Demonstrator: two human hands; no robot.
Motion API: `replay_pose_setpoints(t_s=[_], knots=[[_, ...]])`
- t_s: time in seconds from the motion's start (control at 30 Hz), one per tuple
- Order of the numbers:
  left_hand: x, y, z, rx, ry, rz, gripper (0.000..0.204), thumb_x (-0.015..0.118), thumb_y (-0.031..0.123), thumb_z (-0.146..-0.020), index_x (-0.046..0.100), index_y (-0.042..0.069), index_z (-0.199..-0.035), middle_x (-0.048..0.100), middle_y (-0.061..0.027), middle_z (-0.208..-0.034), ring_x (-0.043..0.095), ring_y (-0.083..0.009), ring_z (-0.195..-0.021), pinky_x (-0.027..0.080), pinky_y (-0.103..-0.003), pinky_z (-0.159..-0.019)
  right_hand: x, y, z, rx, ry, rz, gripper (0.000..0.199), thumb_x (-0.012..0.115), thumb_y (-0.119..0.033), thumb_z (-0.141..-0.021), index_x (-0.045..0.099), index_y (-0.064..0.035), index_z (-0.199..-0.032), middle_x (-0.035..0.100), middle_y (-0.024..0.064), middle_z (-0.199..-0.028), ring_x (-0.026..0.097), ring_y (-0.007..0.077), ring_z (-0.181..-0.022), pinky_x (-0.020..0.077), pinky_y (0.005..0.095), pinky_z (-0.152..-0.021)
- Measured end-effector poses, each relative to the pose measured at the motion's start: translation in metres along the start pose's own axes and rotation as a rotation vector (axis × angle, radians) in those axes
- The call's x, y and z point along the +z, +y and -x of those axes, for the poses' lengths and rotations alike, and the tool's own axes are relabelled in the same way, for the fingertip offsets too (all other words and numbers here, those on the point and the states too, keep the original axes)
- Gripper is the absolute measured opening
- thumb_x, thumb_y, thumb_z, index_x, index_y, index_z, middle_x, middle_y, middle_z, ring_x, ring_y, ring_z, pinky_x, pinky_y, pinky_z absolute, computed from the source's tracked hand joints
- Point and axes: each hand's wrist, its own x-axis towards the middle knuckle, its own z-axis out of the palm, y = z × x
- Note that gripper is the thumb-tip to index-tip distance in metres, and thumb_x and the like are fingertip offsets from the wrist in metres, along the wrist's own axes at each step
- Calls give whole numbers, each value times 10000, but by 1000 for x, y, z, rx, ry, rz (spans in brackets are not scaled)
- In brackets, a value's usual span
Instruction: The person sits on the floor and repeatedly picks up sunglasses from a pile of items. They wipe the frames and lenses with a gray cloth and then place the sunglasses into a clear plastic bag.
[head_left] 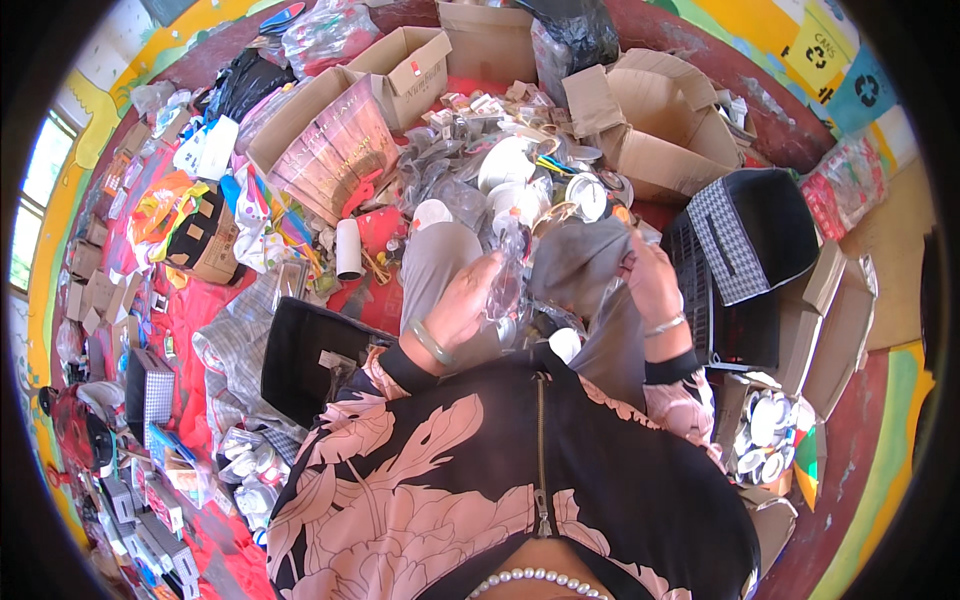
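In my left hand (pixel 462 305) is a clear plastic piece (pixel 508 280), perhaps a bottle or moulded packaging; the fingers are closed round it above my lap. My right hand (pixel 652 285) hovers over my right knee with its fingers curled together. What they hold, if anything, is too small to make out. Just beyond my knees spreads a pile of mixed scrap (pixel 490 180), with clear plastic, white round lids and small boxes. A white round lid (pixel 565 345) lies between my legs.
An open black bin (pixel 310 350) stands at my left. To the right are a black fabric box (pixel 765 225) and a carton of white lids (pixel 765 440). Open cardboard boxes (pixel 665 120) ring the pile's far side. Small boxes and bags cover the red cloth (pixel 200 330) on the left.
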Motion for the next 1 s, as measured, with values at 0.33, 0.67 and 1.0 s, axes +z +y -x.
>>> replay_pose_setpoints(t_s=[0.33, 0.67, 1.0], knots=[[-21, -9, -9, 43, 170, 35, 328, 523, 229, -915, 533, 3, -1152, 579, -36, -989, 547, -95, -847, 452, -244, -739, 8, -92, 32, -328, -182, -114, 254, 505, -225, -922, 575, -11, -1041, 625, 80, -987, 596, 183, -902, 472, 317, -806], [39, 22, -4, 533, 73, -380, 313, 501, 154, -925, 513, 23, -1209, 569, -29, -1005, 512, -48, -726, 434, -204, -647, 92, -74, 53, -473, -82, -643, 644, 391, -568, -881, 366, -121, -1344, 448, 79, -1315, 437, 277, -1193, 345, 430, -1011], [64, 37, -1, 964, 143, -912, 347, 614, 66, -819, 482, 7, -1134, 578, -57, -945, 559, -165, -797, 464, -286, -710, 122, -38, 64, -179, -352, -619, 464, 449, -364, -921, 410, -82, -1287, 482, 91, -1260, 491, 235, -1127, 434, 384, -927]])
